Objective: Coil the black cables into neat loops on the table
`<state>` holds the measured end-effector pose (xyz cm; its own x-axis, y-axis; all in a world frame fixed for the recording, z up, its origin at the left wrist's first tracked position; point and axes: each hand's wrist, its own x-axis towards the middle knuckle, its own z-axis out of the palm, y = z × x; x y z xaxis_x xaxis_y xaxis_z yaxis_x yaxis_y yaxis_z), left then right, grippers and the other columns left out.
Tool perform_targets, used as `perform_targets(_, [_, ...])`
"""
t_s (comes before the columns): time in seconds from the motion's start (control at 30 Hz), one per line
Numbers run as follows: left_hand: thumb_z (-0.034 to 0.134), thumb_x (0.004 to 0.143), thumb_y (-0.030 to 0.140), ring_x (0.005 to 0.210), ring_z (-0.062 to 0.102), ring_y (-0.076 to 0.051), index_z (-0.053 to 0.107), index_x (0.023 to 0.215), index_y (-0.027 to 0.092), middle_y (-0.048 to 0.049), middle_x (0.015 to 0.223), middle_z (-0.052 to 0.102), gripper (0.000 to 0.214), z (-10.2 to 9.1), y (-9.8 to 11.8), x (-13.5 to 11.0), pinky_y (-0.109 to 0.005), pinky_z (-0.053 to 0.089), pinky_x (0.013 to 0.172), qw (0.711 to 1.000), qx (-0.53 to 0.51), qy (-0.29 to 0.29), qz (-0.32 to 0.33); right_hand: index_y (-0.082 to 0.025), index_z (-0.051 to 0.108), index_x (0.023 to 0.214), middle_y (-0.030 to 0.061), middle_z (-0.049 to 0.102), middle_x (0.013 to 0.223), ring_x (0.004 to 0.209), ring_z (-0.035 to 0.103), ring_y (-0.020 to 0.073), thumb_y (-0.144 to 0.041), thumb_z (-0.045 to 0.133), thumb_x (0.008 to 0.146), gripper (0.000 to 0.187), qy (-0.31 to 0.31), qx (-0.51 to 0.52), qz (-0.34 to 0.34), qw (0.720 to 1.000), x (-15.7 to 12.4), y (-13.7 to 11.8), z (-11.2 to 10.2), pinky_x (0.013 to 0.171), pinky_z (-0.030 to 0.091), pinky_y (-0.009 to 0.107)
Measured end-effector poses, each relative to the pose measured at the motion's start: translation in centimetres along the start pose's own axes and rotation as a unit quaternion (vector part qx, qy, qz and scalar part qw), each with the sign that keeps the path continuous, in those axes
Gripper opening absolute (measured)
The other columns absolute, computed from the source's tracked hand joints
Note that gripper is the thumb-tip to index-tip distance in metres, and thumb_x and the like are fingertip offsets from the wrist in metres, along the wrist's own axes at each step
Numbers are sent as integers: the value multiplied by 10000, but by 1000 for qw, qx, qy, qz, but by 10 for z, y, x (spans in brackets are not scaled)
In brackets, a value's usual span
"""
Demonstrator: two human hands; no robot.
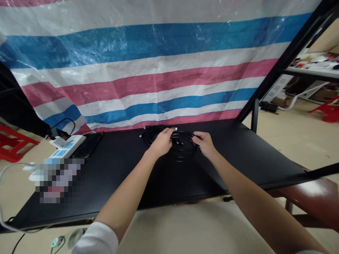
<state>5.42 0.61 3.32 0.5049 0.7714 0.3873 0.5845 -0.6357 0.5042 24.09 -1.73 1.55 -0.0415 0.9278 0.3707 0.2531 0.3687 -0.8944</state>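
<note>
- Along the far edge of the black bench [225,158], just left of its middle, I find a coil of black cable [185,150] lying flat, its long axis running side to side, parallel to that edge.
- Left hand [162,141]: the fingers [169,133] are curled down over the coil's upper loops and closed on the strands.
- Right hand [204,144]: the fingers [195,138] are drawn fairly narrow against the coil's right side, touching the loops. With black cable on a black top, I cannot confirm from here whether they grip or merely rest.
- Spatial relation: the coil runs between both hands, ahead of the wrists. The left hand covers more of it, so it is the nearer hand; the right reaches only the outer loops.
- Past the left hand, a small pale connector [140,135] shows at the coil's left end.
- Toward the bench's left end lie a white power strip [67,146] and, just beside it, a black smartphone [87,145]. A pixelated patch [59,180] near that end cannot be identified.
- Behind the far edge hangs a striped tarpaulin [159,70].
</note>
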Motion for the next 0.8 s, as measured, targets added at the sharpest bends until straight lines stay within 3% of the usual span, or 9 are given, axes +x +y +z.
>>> perform_targets(0.13, [407,696,-38,1012,587,-208,543,1151,125,-120,1118,587,502,-1,6,3,-358,452,937,997,66,-38,-9,-197,480,508,-52,366,481,455,342,93,-733,594,560,551,7,-20,-28,999,0,2,-3,453,276,251])
perform_targets(0.3, [394,731,-25,1064,554,-243,514,1187,103,-158,1141,538,489,3,15,6,-384,460,906,991,118,-47,-39,-207,540,657,-30,462,583,516,421,120,-667,676,539,494,36,-180,-117,976,-8,8,-10,492,337,263])
perform_targets(0.43, [425,737,1,1067,544,-243,546,1101,151,-130,1100,541,411,10,20,7,-403,451,900,992,114,-21,-51,-217,505,649,-11,482,599,534,447,130,-559,611,693,361,86,-285,-155,942,-15,19,-13,510,362,263])
perform_targets(0.6, [482,737,56,997,555,-233,542,979,171,-102,1015,568,275,19,17,3,-400,460,868,992,37,21,-123,-231,410,565,-4,459,537,490,442,130,-396,455,837,321,117,-338,-154,921,-21,35,-9,515,373,266])
perform_targets(0.8, [461,676,-21,933,586,-209,522,910,166,-91,960,608,306,23,3,-5,-385,462,873,988,-47,47,-139,-201,527,684,76,600,649,568,553,182,-358,406,850,258,83,-423,-60,900,-27,33,1,544,382,284])
